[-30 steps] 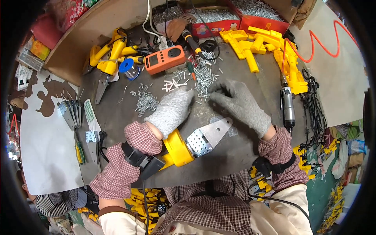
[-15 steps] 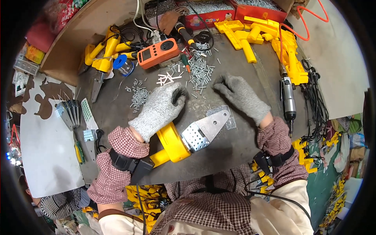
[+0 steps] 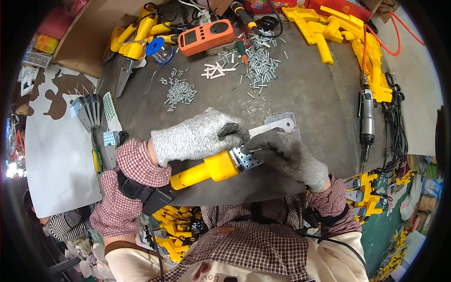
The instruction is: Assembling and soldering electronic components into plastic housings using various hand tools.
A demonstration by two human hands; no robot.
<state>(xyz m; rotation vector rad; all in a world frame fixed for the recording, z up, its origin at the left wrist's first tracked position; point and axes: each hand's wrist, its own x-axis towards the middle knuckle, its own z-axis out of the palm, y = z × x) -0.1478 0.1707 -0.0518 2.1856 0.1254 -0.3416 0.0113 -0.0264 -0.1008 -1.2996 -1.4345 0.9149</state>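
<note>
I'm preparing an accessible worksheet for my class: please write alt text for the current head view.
A person's gloved left hand and right hand are close together at the metal end of a yellow-bodied tool on a dark workbench. Beyond lie piled metal fasteners, an orange device and yellow plastic parts.

The dark grey worktable point(image 3: 310, 87) has a worn surface, with a pale dusty patch near its middle. At its upper left side, a brown wooden board point(image 3: 91, 44) stands like a low wall. To the left lies a white panel point(image 3: 58, 171), where brown patches point(image 3: 57, 105) show on the upper part. Another pale panel point(image 3: 417, 110) is at the right. The green floor point(image 3: 376, 239) is visible at lower right, and a bright white light point(image 3: 14, 170) shines at the left edge.
</note>
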